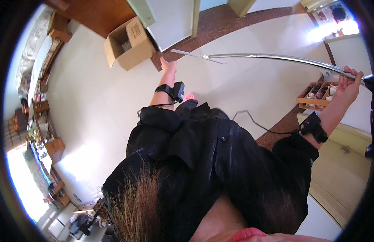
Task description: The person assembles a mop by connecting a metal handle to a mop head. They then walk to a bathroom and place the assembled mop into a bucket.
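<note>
At the right, my right hand [348,86] is closed around a long silver metal pole [271,57], close to the pole's dark end. The pole reaches leftward across the view, and thin prongs [203,56] spread at its far tip. My left hand [168,65] hangs low beside the open cardboard box [134,43], just below the prong tip and apart from it. One finger stands out from that small, partly hidden hand, and nothing shows in it. Each wrist carries a strapped black device, the left one [178,91] and the right one [311,124], with a cable.
A wooden divided crate [317,94] with bottles stands below the pole near my right forearm. Pale cabinet doors [336,157] rise at the right. Cluttered wooden shelves [44,109] line the far left. Pale floor tiles [86,88] have a brown border.
</note>
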{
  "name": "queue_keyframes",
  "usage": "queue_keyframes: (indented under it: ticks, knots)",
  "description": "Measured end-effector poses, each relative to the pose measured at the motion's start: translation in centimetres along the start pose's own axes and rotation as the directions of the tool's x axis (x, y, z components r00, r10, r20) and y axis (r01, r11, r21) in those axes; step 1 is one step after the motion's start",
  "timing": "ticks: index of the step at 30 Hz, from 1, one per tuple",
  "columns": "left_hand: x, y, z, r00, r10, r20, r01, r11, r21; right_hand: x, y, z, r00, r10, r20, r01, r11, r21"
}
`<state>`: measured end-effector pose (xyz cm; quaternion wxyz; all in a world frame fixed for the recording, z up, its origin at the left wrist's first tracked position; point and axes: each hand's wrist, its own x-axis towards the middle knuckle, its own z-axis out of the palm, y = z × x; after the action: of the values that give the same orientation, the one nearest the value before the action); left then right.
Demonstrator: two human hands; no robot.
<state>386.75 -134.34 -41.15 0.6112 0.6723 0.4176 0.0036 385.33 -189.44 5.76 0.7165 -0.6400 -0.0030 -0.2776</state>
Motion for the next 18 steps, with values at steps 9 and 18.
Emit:
queue_keyframes:
  ticks: [9,18]
  knots:
    - [9.5,13.1,13.8,0.939,0.183,0.290,-0.125,0.970,-0.210,15.9,6.7,-2.2,0.994,-0.021,0.112,0.005,0.990,0.144]
    - [9.2,26.5,31.0,0.733,0.679,0.044,-0.643,0.670,0.371,35.0,13.9,18.2,0.990,-0.097,0.105,0.090,0.994,0.066]
